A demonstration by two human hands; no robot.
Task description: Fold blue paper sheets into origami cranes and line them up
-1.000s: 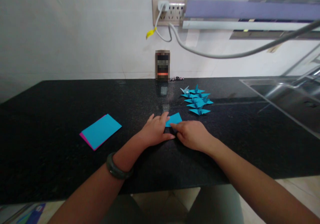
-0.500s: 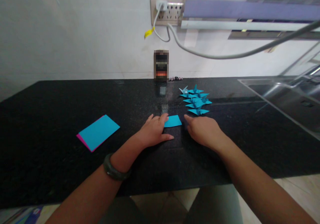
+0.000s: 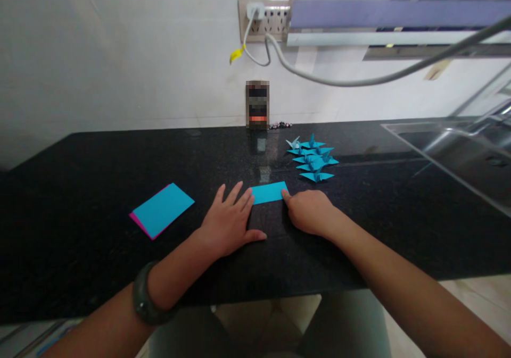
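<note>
A folded strip of light-blue paper [image 3: 268, 192] lies flat on the dark countertop between my hands. My left hand [image 3: 228, 218] rests palm down at the strip's left end, fingers spread and thumb stretched out, covering part of that end. At the other end, the fingertip of my right hand [image 3: 309, 211] presses the right edge of the strip; its other fingers are curled under, with nothing visible in them. Just beyond my right hand sits a cluster of blue folded paper cranes [image 3: 314, 160], one of them paler.
To the left lies a stack of blue and pink paper sheets [image 3: 163, 210]. A blurred-out phone-like object [image 3: 257, 104] leans on the wall beside a beaded string [image 3: 281, 125]. A sink [image 3: 479, 158] is at the right. A grey cable [image 3: 343, 83] hangs above the counter.
My left hand has slid left and spread its fingers, uncovering more of the blue strip. My right hand has moved left, and its fingertip now touches the strip's right edge.
</note>
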